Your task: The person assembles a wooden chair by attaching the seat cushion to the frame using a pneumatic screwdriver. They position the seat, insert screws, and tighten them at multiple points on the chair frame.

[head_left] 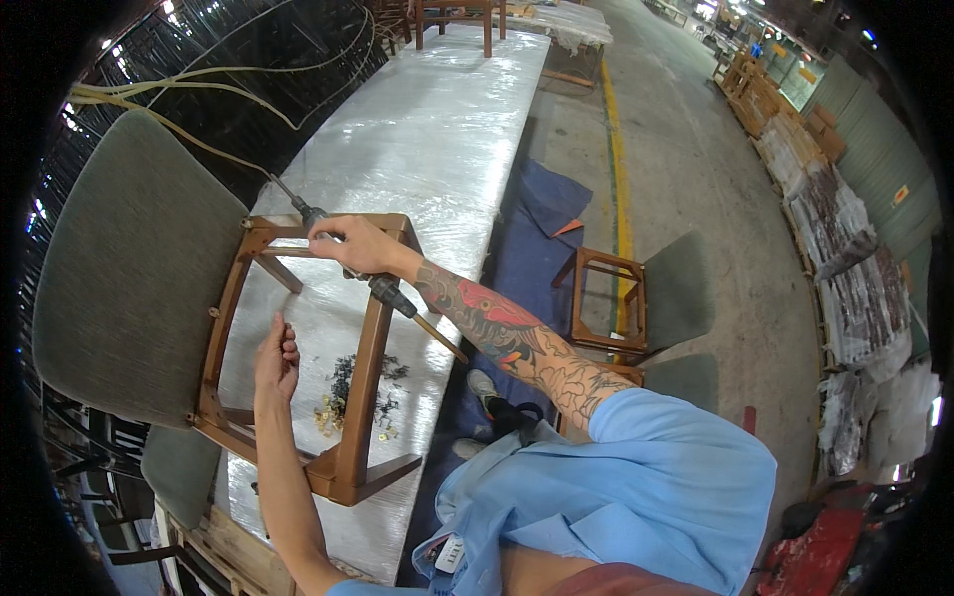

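A chair (362,397) lies on the table (437,129), whose edge and the aisle (676,139) are right of it, right hand (360,245) closed round a screwdriver (396,297) above it, left hand (276,363) half-curled over it, hold impossible to tell, a lettered label (450,554) nearest its right

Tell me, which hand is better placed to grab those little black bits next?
Probably the left hand: it looks nearer the little black bits and shows no tool in it. The right hand is wrapped around a long tool.
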`<action>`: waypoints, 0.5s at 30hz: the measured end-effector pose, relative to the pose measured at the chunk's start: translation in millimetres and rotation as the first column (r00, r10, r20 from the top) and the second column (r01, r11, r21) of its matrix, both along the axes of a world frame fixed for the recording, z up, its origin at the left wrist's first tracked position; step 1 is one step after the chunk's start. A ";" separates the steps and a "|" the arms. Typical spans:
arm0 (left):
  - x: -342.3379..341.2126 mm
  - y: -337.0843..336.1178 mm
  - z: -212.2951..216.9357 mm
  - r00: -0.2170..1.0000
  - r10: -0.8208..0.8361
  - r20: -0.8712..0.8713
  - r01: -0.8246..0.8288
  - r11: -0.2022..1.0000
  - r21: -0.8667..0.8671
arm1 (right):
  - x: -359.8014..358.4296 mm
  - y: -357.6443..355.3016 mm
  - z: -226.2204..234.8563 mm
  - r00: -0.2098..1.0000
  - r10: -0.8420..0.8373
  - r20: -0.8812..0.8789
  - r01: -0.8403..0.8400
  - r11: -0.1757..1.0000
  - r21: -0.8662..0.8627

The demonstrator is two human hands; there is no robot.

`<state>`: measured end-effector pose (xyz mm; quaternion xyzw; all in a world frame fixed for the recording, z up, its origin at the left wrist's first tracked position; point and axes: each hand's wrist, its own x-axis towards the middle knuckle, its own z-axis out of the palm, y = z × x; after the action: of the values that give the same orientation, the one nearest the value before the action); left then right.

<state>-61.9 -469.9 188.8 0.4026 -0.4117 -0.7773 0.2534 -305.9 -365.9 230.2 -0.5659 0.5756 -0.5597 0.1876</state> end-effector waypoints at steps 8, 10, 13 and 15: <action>-3.4 4.6 3.6 1.000 0.004 0.014 -0.004 1.000 0.015 | -1.1 -1.6 -3.8 1.000 -0.002 -0.026 0.001 1.000 -0.008; -1.2 -1.2 -4.3 1.000 -0.003 -0.015 0.004 1.000 0.027 | -1.8 -2.2 -3.8 1.000 -0.004 -0.024 0.004 1.000 0.017; 5.3 -13.8 -19.6 0.998 0.016 -0.067 -0.013 0.999 0.053 | 0.2 -2.9 -1.5 1.000 -0.002 -0.020 0.003 1.000 0.021; 5.0 -16.7 -23.4 0.994 0.041 -0.097 -0.033 0.996 0.086 | 0.1 -2.1 -1.7 1.000 -0.003 -0.021 0.003 1.000 0.011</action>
<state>-57.0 -486.7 165.4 0.3817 -0.3581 -0.8080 0.2705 -305.8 -368.0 228.5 -0.5697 0.5814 -0.5509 0.1840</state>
